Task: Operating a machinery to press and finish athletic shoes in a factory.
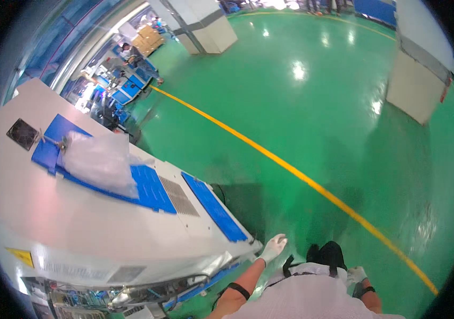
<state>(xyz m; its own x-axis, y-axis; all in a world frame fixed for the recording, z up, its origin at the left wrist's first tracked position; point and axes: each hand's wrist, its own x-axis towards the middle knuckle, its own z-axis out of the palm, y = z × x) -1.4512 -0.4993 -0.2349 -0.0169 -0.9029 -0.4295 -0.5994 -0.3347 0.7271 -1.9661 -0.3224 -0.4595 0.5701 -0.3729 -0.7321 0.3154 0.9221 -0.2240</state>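
My left hand (274, 250), in a white glove, hangs beside the near corner of a large white machine (99, 223). Its fingers are loosely bent and apart, with nothing seen in them. Low at my right side is my right hand (357, 275), also white-gloved; its fingers are too small and partly hidden to make out. A clear plastic bag (99, 159) hangs from a metal fitting over a blue panel (155, 186) of the machine.
A yellow line (291, 167) crosses the green floor (269, 111) diagonally. Pillars stand ahead (205, 32) and at right (418, 85). Farther left, a person (134, 56) is by blue equipment (128, 90) and stacked cardboard boxes (148, 40). Exposed wiring (126, 294) runs along the machine's near side.
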